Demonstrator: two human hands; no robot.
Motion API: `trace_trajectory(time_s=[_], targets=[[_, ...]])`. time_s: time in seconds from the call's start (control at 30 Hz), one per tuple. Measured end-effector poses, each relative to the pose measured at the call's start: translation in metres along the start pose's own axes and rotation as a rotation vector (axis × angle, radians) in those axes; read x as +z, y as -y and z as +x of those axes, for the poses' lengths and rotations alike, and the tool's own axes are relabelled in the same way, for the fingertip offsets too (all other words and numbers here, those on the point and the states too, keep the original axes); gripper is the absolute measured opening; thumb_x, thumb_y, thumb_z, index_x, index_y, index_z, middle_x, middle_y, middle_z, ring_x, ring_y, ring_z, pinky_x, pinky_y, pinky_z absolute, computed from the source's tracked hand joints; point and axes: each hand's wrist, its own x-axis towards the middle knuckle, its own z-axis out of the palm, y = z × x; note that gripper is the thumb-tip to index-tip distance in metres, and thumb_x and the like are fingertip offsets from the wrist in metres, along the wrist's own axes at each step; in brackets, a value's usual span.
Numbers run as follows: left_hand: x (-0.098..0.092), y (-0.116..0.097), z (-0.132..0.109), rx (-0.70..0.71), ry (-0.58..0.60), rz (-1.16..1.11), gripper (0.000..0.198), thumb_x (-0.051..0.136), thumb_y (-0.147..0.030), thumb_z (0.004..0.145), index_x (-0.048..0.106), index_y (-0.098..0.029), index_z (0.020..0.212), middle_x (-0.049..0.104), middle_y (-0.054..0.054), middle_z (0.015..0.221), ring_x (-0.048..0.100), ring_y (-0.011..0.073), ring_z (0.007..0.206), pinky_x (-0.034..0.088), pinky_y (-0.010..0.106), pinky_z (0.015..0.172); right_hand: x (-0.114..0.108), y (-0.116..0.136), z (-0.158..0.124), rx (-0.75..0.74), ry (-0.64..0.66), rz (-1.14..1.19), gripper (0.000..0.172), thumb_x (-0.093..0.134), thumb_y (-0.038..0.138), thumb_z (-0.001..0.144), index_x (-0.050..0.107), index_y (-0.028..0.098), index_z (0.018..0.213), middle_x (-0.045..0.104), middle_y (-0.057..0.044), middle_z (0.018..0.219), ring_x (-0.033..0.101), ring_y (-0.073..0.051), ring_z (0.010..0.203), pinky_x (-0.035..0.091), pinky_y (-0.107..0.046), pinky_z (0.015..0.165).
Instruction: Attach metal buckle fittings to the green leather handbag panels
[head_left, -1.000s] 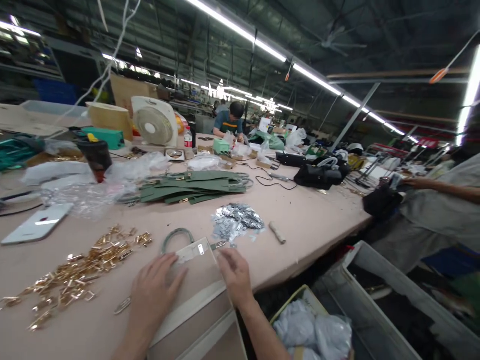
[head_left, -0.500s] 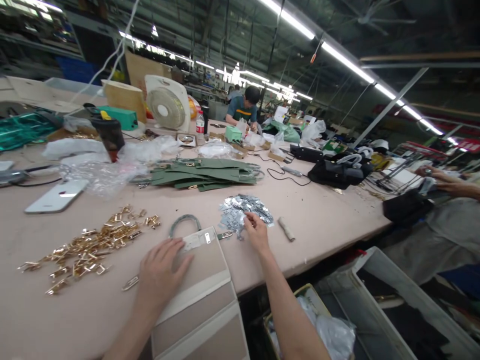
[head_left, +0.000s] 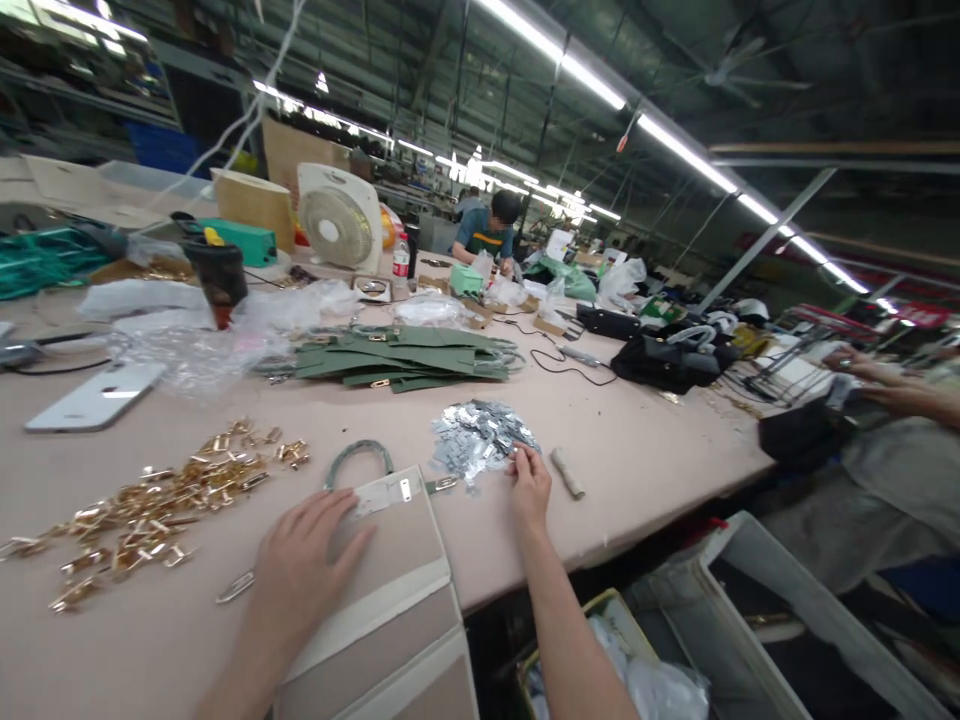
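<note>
Beige panel (head_left: 401, 535) lies on the worktop (head_left: 615, 430) near its front edge, small slotted metal plate (head_left: 406, 490) at its top end. Green looped handle (head_left: 358, 449) sticks out past that end, gold buckle (head_left: 445, 484) just off its right side. Left hand (head_left: 306, 552) rests on the panel, fingers spread, pressing flat. Right hand (head_left: 532, 488) is at the right edge of the silver plate pile (head_left: 476, 436), fingertips close together; can't tell if they grip a plate. Small roll (head_left: 568, 474) just right of that hand. Gold hardware (head_left: 161, 505) scattered left, green strips (head_left: 405, 358) stacked behind the pile.
</note>
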Motion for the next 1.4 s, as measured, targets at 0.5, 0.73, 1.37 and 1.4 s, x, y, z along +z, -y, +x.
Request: trace_trajectory(time_s=[0.5, 0.73, 1.37, 1.4], targets=[[0.004, 0.004, 0.000, 0.031, -0.009, 0.044, 0.047, 0.051, -0.060, 0.096, 0.066, -0.024, 0.122, 0.074, 0.011, 0.126, 0.065, 0.0349, 0.117, 0.048, 0.053, 0.102, -0.005, 0.002, -0.005, -0.030, 0.075, 0.021, 0.039, 0.058, 0.050, 0.093, 0.067, 0.017, 0.112, 0.065, -0.002, 0.084, 0.055, -0.015, 0.067, 0.046, -0.026, 0.061], [-0.002, -0.001, -0.001, 0.002, 0.045, 0.036, 0.042, 0.058, -0.051, 0.096, 0.067, -0.021, 0.123, 0.072, 0.011, 0.129, 0.063, 0.0338, 0.120, 0.046, 0.052, 0.105, -0.012, 0.015, -0.035, -0.321, 0.443, -0.466, 0.024, 0.063, 0.039, 0.094, 0.074, 0.023, 0.107, 0.070, -0.008, 0.101, 0.066, -0.021, 0.088, 0.054, -0.034, 0.084], [-0.012, -0.017, -0.005, -0.206, 0.130, -0.027, 0.043, 0.079, -0.042, 0.085, 0.069, -0.025, 0.124, 0.069, 0.006, 0.139, 0.057, 0.0318, 0.132, 0.044, 0.054, 0.113, 0.018, 0.040, -0.053, -0.067, 0.523, -0.187, 0.030, 0.077, 0.046, 0.084, 0.074, 0.019, 0.096, 0.076, -0.007, 0.091, 0.069, -0.023, 0.085, 0.054, -0.035, 0.080], [-0.012, -0.019, -0.006, -0.226, 0.128, -0.034, 0.043, 0.079, -0.041, 0.085, 0.069, -0.025, 0.124, 0.069, 0.006, 0.139, 0.057, 0.0316, 0.132, 0.045, 0.054, 0.113, 0.028, 0.048, -0.055, -0.072, 0.575, -0.173, 0.028, 0.077, 0.045, 0.084, 0.075, 0.020, 0.096, 0.077, -0.006, 0.091, 0.069, -0.022, 0.084, 0.054, -0.035, 0.079]])
